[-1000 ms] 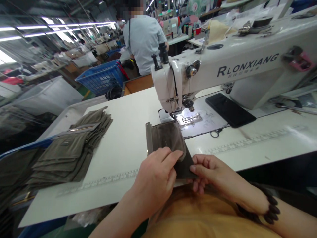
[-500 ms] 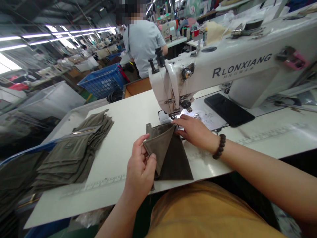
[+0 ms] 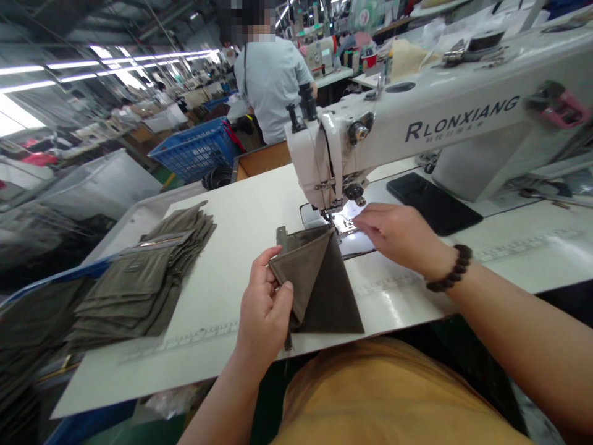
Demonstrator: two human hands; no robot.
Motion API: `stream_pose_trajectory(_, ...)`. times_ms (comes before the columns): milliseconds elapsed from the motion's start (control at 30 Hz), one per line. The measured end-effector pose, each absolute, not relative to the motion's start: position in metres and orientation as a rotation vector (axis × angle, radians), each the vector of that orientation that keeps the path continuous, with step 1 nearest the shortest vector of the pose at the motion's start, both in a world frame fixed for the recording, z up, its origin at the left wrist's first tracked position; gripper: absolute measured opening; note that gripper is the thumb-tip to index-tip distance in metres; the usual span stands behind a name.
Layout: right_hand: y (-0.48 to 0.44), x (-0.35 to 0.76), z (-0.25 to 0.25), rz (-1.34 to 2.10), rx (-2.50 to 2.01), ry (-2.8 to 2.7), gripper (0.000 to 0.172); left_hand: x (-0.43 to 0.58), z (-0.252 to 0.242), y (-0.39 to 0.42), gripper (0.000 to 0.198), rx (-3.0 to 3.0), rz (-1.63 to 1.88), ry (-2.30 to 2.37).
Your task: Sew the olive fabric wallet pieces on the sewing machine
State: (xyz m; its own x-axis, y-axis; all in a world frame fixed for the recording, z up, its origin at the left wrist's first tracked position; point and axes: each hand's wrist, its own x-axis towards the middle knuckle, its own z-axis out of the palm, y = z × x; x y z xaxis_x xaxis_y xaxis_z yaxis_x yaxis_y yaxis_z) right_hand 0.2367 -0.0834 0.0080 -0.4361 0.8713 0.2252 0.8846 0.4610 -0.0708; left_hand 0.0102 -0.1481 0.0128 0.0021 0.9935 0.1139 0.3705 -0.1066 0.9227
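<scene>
In the head view, the sewing machine (image 3: pixel 417 123) served as the landmark. The fabric piece (image 3: pixel 331 290) lay on the table (image 3: pixel 227 278), on the wearer's side of the machine's needle end, its far corner at the presser foot (image 3: pixel 330 217). Its upper layer was folded back diagonally over a darker lower layer.

The left hand (image 3: pixel 266 300), on the near side of the needle end, had its thumb and fingers clamped on the folded layer. The right hand (image 3: pixel 398 235) was beside the needle, under the machine's arm, fingers bunched; whether they gripped a thread could not be told.

A phone (image 3: pixel 433 204) lay near the machine's base. A stack of similar pieces (image 3: pixel 125 272) stood left of the needle end, well apart.

Handling, as judged: the piece was light, pliable and not fragile, with stiffer seamed edges; the matt cloth offered good grip, though loose layers could slide over each other. The best hold was a thumb-and-finger pinch on the folded edge, clear of the needle.
</scene>
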Motion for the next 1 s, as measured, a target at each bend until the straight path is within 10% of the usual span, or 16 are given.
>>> stream_pose_trajectory(167,-0.118,0.279,0.003,-0.268,-2.035,-2.197,0.039,0.012,0.016,-0.147,0.043,1.451,1.148,1.392)
stream_pose_trajectory(333,-0.128,0.263,-0.002,0.109,-1.541,-2.214,0.017,0.011,0.011,-0.144,0.047,1.335,1.195,1.344)
stream_pose_trajectory(1000,-0.046,0.198,-0.035,1.061,-1.42,-1.835,0.019,0.006,-0.004,-0.14,0.052,0.688,1.326,1.165)
